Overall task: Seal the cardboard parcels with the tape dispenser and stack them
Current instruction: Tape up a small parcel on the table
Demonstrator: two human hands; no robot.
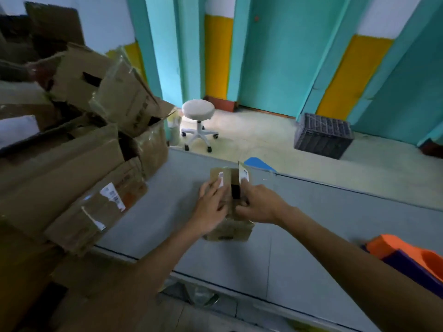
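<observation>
A small brown cardboard parcel (pixel 227 230) stands on the grey table (pixel 335 226) in the middle of the head view. Its top flaps are partly open, with a dark gap between them, and the right flap stands up. My left hand (pixel 212 203) lies flat on the left flap with straight fingers. My right hand (pixel 257 203) has its fingers curled round the right flap's edge. An orange and purple tape dispenser (pixel 407 257) lies on the table at the far right, away from both hands.
A tall pile of flattened and open cardboard boxes (pixel 79 149) fills the left side. Beyond the table stand a white wheeled stool (pixel 198 121) and a dark plastic crate (pixel 322 135) on the floor. A blue object (pixel 259 163) peeks over the table's far edge.
</observation>
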